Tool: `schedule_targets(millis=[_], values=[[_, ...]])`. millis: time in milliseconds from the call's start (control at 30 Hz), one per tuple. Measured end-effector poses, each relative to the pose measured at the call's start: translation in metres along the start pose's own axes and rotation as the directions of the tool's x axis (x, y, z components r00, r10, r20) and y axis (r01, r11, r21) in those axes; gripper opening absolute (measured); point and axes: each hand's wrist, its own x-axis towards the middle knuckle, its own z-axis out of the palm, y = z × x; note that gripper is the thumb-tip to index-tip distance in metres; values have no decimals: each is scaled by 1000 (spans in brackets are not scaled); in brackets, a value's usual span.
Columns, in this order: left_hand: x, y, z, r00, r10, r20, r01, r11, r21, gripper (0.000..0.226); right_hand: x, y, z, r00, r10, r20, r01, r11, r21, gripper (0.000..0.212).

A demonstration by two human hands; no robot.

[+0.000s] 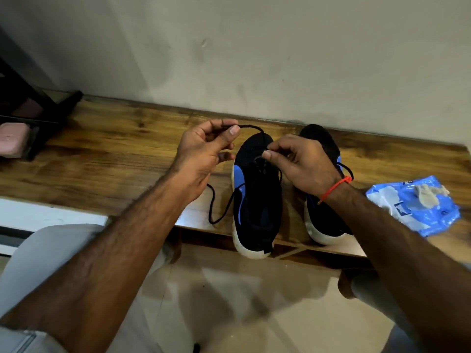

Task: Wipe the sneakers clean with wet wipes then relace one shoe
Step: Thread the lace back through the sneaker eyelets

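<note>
We see the black shoelace (251, 128) stretched between our hands above the near black-and-blue sneaker (257, 194) on the wooden tabletop (114, 154). Our left hand (204, 151) pinches its end; our right hand (300, 161) pinches it by the eyelets. The second sneaker (323, 220) stands beside a blue wet-wipes pack (413, 205) with a used wipe (428, 194) on top.

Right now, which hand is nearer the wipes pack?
Right. The right hand pinches lace over the sneaker, nearer the wipes pack; the left hand is farther left.
</note>
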Motion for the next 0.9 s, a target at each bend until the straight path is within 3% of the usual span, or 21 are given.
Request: schedule_targets(millis=[67,167,300,333,367,433,467,533,600,667,767,900], values=[[0,-1,1,1000,-5,16,6,998,-61,11,-1,-1,0,999,3,47,-3,1000,8,16],[2,4,-2,1000,-13,-4,11,956,-292,9,0,3,-4,976,71,205,-54,995,-88,20],[15,13,-20,978,40,-206,-135,870,-474,8,4,13,-16,940,255,225,-199,949,-246,15],[18,14,-25,960,78,-270,-195,877,-440,10,4,15,-18,936,278,216,-227,945,-236,7],[20,13,-28,934,128,-333,-254,894,-370,13,4,15,-20,943,239,231,-190,958,-216,20],[20,12,-31,860,261,-438,-350,927,-134,17,4,4,-26,956,25,291,-7,998,-65,77],[19,13,-31,819,339,-464,-386,922,-9,18,5,-4,-29,963,-86,254,77,996,44,92],[18,15,-32,749,482,-455,-465,871,157,20,10,-13,-32,979,-161,128,134,972,192,95],[16,17,-31,711,575,-406,-517,818,252,18,14,-4,-30,999,-30,41,18,961,275,83],[15,15,-29,737,597,-318,-484,794,369,15,15,6,-24,987,159,-21,-147,946,288,52],[11,3,-21,877,461,-138,-338,794,505,16,7,10,-16,955,281,94,-283,959,12,12],[3,-20,-1,960,263,93,-253,680,688,9,-8,1,-8,886,355,299,-300,929,-215,28]])
